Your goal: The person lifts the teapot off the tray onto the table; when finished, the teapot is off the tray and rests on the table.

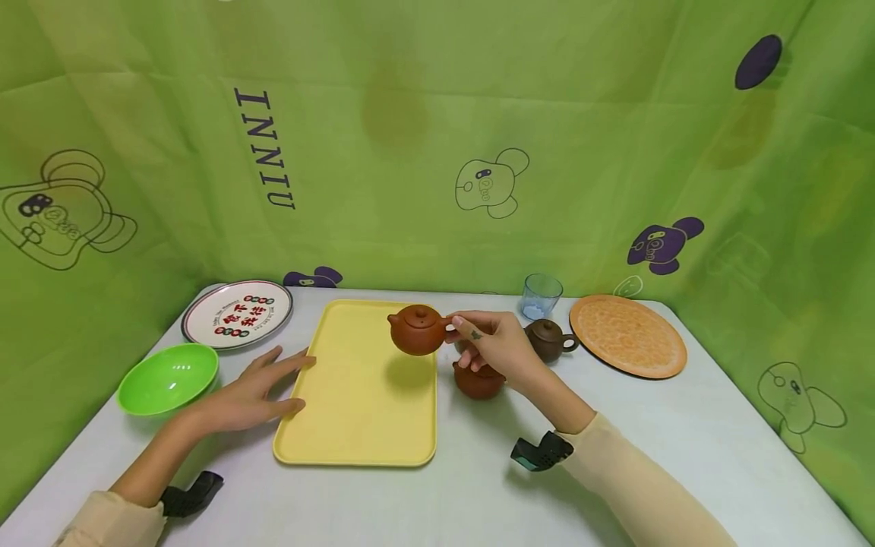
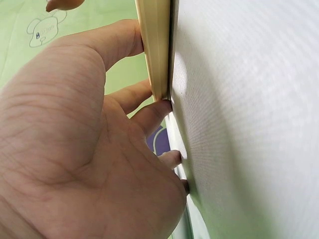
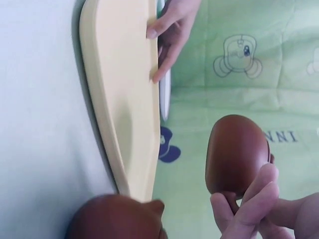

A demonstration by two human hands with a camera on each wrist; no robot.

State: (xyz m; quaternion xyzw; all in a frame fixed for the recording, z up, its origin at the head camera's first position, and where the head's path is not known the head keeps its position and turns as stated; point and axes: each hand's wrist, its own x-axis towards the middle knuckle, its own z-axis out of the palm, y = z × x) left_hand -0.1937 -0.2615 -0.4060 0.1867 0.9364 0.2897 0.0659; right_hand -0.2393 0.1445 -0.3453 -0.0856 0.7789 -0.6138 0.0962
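My right hand (image 1: 502, 348) pinches the handle of a reddish-brown clay teapot (image 1: 417, 331). The lidded pot hangs above the right part of a yellow tray (image 1: 355, 403), its spout pointing left. In the right wrist view the underside of this teapot (image 3: 237, 154) faces the camera. My left hand (image 1: 249, 395) rests at the tray's left edge, thumb and fingers extended and touching the rim. A second reddish teapot (image 1: 478, 384) stands on the table beneath my right hand, partly covered by it. Just beyond that hand is a dark brown teapot (image 1: 547, 339).
At the back left lies a white plate (image 1: 235, 314) with red lettering, behind a green bowl (image 1: 168, 380). A blue-tinted glass (image 1: 541, 296) stands at the back, left of a round pizza-patterned board (image 1: 627, 336). Green printed cloth (image 1: 396, 152) hangs around the white table (image 1: 656, 456).
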